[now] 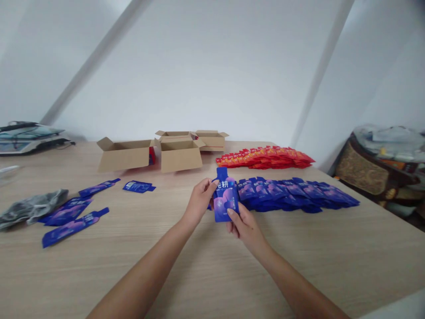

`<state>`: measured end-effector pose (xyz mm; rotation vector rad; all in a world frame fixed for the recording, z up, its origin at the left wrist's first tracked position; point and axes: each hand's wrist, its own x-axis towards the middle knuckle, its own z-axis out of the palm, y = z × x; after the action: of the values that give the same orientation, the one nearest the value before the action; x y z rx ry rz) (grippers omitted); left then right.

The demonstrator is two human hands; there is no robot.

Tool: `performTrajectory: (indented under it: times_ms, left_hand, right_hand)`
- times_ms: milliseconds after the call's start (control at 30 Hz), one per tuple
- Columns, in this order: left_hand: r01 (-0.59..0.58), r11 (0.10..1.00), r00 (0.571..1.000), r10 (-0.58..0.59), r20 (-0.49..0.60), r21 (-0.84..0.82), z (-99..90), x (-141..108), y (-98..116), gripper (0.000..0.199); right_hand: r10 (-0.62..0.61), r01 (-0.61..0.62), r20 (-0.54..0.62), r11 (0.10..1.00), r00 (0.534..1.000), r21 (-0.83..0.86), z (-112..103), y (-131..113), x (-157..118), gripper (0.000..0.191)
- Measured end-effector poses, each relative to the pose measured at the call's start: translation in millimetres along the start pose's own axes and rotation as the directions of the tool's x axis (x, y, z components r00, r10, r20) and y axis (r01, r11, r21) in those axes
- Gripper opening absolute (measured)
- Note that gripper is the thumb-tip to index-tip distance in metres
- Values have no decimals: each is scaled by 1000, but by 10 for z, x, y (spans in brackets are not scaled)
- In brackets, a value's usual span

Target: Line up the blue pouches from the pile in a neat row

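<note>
A blue and purple pouch (223, 199) with a narrow top tab is held upright over the table, its printed front facing me. My left hand (202, 197) pinches its upper left edge. My right hand (244, 223) grips the lower right corner, thumb on the front. Just behind and to the right lies a long overlapping row of similar blue pouches (292, 192). Beyond that row is a heap of red pouches (265, 157).
Open cardboard boxes (181, 159) stand toward the back of the table (133, 266). Several loose blue pouches (75, 226) and a grey cloth (33, 206) lie at left. A patterned chair (357, 168) with bags is beyond the right edge.
</note>
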<state>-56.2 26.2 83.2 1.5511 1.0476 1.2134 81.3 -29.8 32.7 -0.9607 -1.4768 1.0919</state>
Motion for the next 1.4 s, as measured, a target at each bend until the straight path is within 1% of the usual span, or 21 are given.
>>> performTrajectory:
  times_ms: [33, 100, 167, 233, 333, 433, 533, 633, 733, 800, 833, 867, 933, 967, 1000, 1033, 1067, 1133, 1200, 1300, 1400]
  left_hand:
    - [28, 998, 999, -27, 28, -53, 73, -28, -35, 34]
    - [96, 994, 980, -85, 180, -53, 185, -92, -100, 36]
    - [151, 988, 919, -148, 365, 21, 261, -153, -149, 42]
    - [187, 980, 864, -195, 464, 63, 304, -196, -176, 49]
    - [234, 972, 842, -222, 491, 39, 320, -224, -176, 52]
    - [276, 961, 810, -233, 538, 1, 311, -237, -146, 49]
    - [274, 962, 792, -227, 567, 3, 304, -253, -120, 48]
    - [262, 964, 783, -245, 572, 54, 309, -277, -135, 48]
    - [298, 952, 747, -274, 606, 62, 339, -310, -182, 40]
    - [298, 952, 733, -277, 621, 72, 368, -323, -202, 44]
    - [277, 957, 745, -272, 609, 87, 381, -325, -203, 49]
    - [239, 966, 783, -255, 568, 104, 392, -322, -198, 52]
    - [126, 984, 891, -169, 422, 128, 400, -309, -173, 53]
    - [63, 989, 934, -106, 342, 134, 397, -302, -155, 50]
    - [6, 990, 959, -45, 281, 138, 390, -297, -138, 45]
    - [-41, 989, 968, 5, 251, 139, 382, -297, -123, 42]
    - [-73, 988, 966, 36, 254, 137, 374, -302, -110, 40]
    - [-96, 988, 951, 54, 304, 124, 365, -327, -97, 40]
    - [-88, 990, 932, 45, 359, 106, 369, -362, -98, 42]
    - [-47, 996, 923, 15, 385, 72, 382, -390, -107, 50]
    - [-42, 998, 952, 26, 305, 46, 366, -362, -107, 50]
  right_hand:
    - [-22, 22, -44, 1000, 999, 3, -22, 6, -1, 31]
    - [-45, 45, -107, 999, 993, -4, -81, 19, 5, 31]
    - [-53, 50, -145, 998, 988, -25, -138, 38, 16, 34]
    - [-44, 36, -171, 998, 984, -48, -178, 65, 19, 36]
    - [-34, 11, -205, 994, 978, -109, -214, 108, 3, 37]
    - [-64, 6, -245, 973, 968, -231, -241, 128, -22, 37]
    - [-92, 3, -280, 952, 956, -306, -263, 111, -33, 35]
    - [-124, 21, -316, 950, 941, -311, -278, 71, -20, 28]
    - [-176, 72, -348, 953, 921, -293, -300, 40, -1, 26]
    - [-193, 80, -378, 952, 905, -295, -316, 38, -3, 29]
    - [-194, 76, -391, 951, 900, -298, -321, 42, -10, 30]
    - [-194, 71, -397, 950, 897, -304, -322, 47, -20, 30]
    - [-194, 68, -387, 947, 902, -315, -313, 53, -43, 31]
    - [-189, 73, -369, 949, 910, -305, -304, 51, -51, 31]
    - [-183, 83, -350, 956, 919, -281, -294, 44, -55, 31]
    - [-175, 95, -334, 965, 926, -243, -285, 33, -53, 30]
    - [-165, 105, -322, 975, 932, -195, -279, 19, -45, 29]
    - [-146, 120, -325, 988, 934, -100, -279, -11, -21, 26]
    - [-139, 129, -359, 990, 923, -52, -295, -34, -1, 27]
    - [-145, 121, -400, 989, 905, -86, -335, -59, -6, 30]
    - [-166, 89, -358, 971, 919, -221, -375, -91, -48, 32]
